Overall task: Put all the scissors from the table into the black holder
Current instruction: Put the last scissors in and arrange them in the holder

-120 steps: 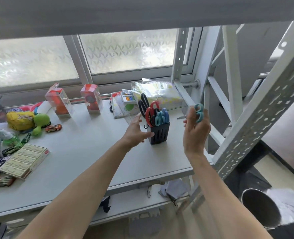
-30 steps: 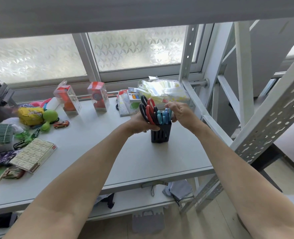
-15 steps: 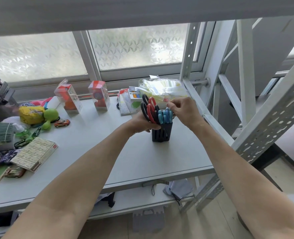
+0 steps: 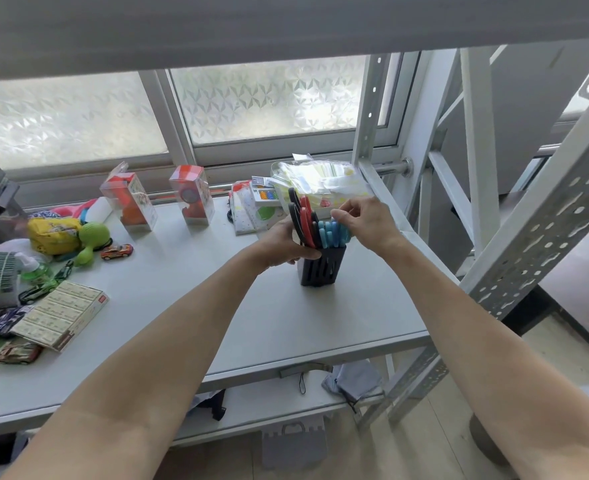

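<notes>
While left hand (image 4: 281, 244) steadies black holder (image 4: 322, 267), right hand (image 4: 365, 221) pinches blue scissors (image 4: 334, 233).

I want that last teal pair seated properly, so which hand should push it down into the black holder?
The right hand. Its fingertips are already on the teal scissors at the right side of the black holder. The left hand grips the holder's left side and looks better kept there as a brace.

The holder (image 4: 322, 268) stands on the counter (image 4: 168, 282), between the two hands: left hand (image 4: 279, 244) against its left side, right hand (image 4: 369, 223) above its right. The scissors (image 4: 324, 230) stand in it, just below the right fingers (image 4: 341, 214) (handles upward). Boxes (image 4: 61, 311) lie far left of the fingers.
</notes>
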